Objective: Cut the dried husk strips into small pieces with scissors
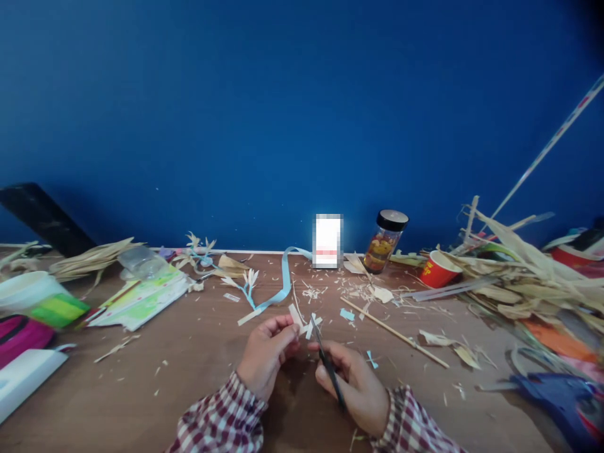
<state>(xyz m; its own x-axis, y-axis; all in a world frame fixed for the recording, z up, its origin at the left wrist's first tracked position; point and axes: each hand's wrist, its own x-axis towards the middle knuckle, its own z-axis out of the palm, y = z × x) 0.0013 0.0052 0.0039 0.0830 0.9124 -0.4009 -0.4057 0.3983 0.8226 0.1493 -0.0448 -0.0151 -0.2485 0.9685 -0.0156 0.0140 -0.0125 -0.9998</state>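
So the left hand [264,358] has its grip pinched on a pale strip [294,314] above the counter [189,365], the right hand [361,384] is wrapped around dark scissors [331,372], tips near it, and imo a twitchy snip could nick those left fingertips [294,329].

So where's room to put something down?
The table is mostly bare, with few scraps, between the left sleeve and the white object; a smaller patch lies between the right sleeve and blue glue gun. Crowded: the husk heap at right and along the blue wall.
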